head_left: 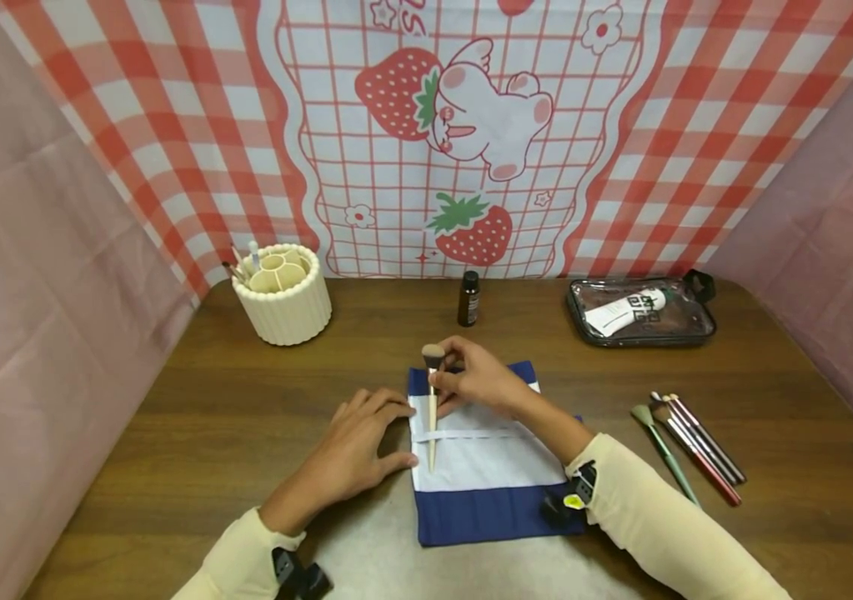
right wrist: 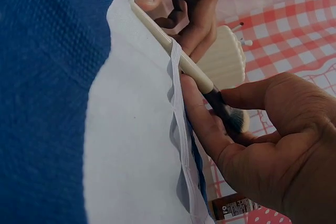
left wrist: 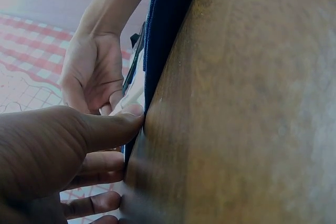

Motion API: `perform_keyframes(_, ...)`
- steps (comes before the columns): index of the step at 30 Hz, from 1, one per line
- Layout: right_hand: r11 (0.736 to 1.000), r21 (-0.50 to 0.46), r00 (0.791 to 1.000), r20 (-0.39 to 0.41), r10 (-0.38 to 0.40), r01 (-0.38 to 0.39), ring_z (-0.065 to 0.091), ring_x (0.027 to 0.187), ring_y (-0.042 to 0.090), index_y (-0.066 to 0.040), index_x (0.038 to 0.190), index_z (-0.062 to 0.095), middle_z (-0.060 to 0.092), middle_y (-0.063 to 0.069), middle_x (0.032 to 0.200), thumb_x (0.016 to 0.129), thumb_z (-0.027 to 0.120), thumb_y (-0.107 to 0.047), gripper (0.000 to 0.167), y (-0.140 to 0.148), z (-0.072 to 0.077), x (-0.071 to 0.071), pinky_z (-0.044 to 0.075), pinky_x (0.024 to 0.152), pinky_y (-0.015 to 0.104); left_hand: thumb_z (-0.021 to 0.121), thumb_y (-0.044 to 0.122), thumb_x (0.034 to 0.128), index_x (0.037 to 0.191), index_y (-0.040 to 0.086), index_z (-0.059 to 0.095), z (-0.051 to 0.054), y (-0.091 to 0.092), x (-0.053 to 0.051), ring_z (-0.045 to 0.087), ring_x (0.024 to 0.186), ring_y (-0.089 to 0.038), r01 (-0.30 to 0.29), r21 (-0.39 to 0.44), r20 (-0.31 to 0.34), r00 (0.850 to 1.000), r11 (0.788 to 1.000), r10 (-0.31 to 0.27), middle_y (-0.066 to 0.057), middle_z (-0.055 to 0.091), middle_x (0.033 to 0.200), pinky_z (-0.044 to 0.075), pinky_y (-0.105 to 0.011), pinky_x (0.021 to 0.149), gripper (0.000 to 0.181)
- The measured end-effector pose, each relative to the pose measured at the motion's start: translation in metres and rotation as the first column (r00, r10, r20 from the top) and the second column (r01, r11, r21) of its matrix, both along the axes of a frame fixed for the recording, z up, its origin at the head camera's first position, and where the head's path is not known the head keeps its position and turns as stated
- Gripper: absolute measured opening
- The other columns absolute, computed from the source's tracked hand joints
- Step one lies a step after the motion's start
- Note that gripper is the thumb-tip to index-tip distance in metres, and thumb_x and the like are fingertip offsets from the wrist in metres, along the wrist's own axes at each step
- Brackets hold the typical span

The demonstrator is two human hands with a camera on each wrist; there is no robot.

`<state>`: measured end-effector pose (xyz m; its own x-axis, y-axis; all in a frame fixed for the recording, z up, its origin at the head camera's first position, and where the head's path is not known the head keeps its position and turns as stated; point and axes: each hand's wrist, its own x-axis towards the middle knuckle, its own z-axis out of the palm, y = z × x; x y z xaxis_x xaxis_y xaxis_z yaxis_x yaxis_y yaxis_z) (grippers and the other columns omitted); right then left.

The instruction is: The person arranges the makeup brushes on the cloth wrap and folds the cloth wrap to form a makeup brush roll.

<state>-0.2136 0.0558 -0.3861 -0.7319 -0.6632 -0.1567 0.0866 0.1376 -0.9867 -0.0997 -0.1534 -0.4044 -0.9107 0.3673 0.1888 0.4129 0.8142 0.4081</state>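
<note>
Evidently, the makeup brush (head_left: pixel 432 414) lies pinched within the right hand (head_left: pixel 480 377).

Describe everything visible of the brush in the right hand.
The brush has a smooth cream handle, tapering to its end, and soft-looking bristles, dark at the base, paler at the tip. Its handle runs over the cloth, near its left edge, under the white strap, bristles at the far end. The right hand pinches it near the bristles.

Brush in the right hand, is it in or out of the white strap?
In: the right wrist view shows the strap crossing over the brush.
</note>
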Motion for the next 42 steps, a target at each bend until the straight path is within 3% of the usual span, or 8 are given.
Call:
perform_keyframes(11,0.986,0.129,0.994,-0.034,0.108,-0.103,0.069,0.074,0.031,0.008,0.127,0.047,0.06,0.022,0.099,0.095,0.065,-0.001,0.038,0.005,0.001,0.0,0.059,0.071,0.042,0.083,0.041,0.0809,0.126,0.011,0.067,0.001,0.001,0.0,0.05,0.113,-0.026,-0.006,-0.009,0.016,1.0,1.0,0.006,-0.004,0.058,0.131,0.041,-0.043,0.088,0.057)
perform_keyframes(22,0.943,0.263,0.965,-0.111,0.237,-0.201,0.068,0.076,0.027,0.006,0.121,0.053,0.064,0.018,0.094,0.093,0.072,-0.011,0.038,0.012,0.011,-0.001,0.058,0.071,0.041,0.084,0.043,0.0803,0.127,0.011,0.067,0.003,0.0,-0.001,0.05,0.113,-0.025,0.005,0.004,0.001,1.0,1.0,-0.005,-0.004,0.058,0.131,0.04,-0.043,0.088,0.058)
perform_keyframes(27,0.93,0.287,0.95,-0.141,0.278,-0.229,0.067,0.076,0.025,0.003,0.114,0.062,0.066,0.015,0.093,0.094,0.071,-0.011,0.025,0.015,0.011,-0.002,0.058,0.07,0.039,0.083,0.042,0.0808,0.127,0.011,0.067,0.003,0.0,-0.001,0.05,0.113,-0.026,0.0,0.001,0.007,1.0,1.0,0.0,-0.005,0.058,0.131,0.04,-0.043,0.088,0.058)
perform_keyframes(31,0.919,0.311,0.94,-0.16,0.301,-0.241,0.066,0.073,0.021,-0.001,0.106,0.07,0.069,0.013,0.089,0.095,0.07,-0.01,0.014,0.016,0.011,-0.002,0.057,0.068,0.035,0.084,0.041,0.0806,0.127,0.01,0.067,0.003,0.0,0.0,0.05,0.112,-0.026,-0.003,0.001,0.003,1.0,1.0,0.003,-0.005,0.058,0.131,0.04,-0.043,0.088,0.058)
perform_keyframes(36,0.899,0.352,0.917,-0.201,0.343,-0.259,0.065,0.067,0.019,-0.005,0.105,0.075,0.068,0.01,0.08,0.097,0.068,-0.015,0.015,0.018,0.011,0.0,0.053,0.062,0.032,0.084,0.041,0.0806,0.126,0.011,0.067,0.003,0.0,0.0,0.05,0.112,-0.025,-0.001,0.002,0.002,1.0,1.0,0.001,-0.004,0.058,0.13,0.04,-0.043,0.087,0.057)
perform_keyframes(39,0.893,0.382,0.905,-0.245,0.347,-0.239,0.066,0.067,0.02,-0.005,0.113,0.073,0.068,0.009,0.079,0.1,0.064,-0.02,0.022,0.021,0.013,0.001,0.053,0.063,0.033,0.084,0.042,0.0807,0.127,0.011,0.067,0.002,0.0,0.0,0.05,0.112,-0.025,-0.002,-0.008,0.005,1.0,1.0,0.002,-0.004,0.058,0.131,0.04,-0.042,0.088,0.058)
perform_keyframes(42,0.898,0.406,0.887,-0.334,0.318,-0.169,0.068,0.07,0.021,-0.006,0.123,0.07,0.07,0.01,0.084,0.102,0.06,-0.024,0.029,0.027,0.021,0.002,0.055,0.064,0.037,0.083,0.042,0.0809,0.127,0.011,0.067,0.001,0.0,0.0,0.05,0.112,-0.025,-0.001,-0.012,0.008,1.0,1.0,0.001,-0.004,0.058,0.131,0.04,-0.041,0.087,0.058)
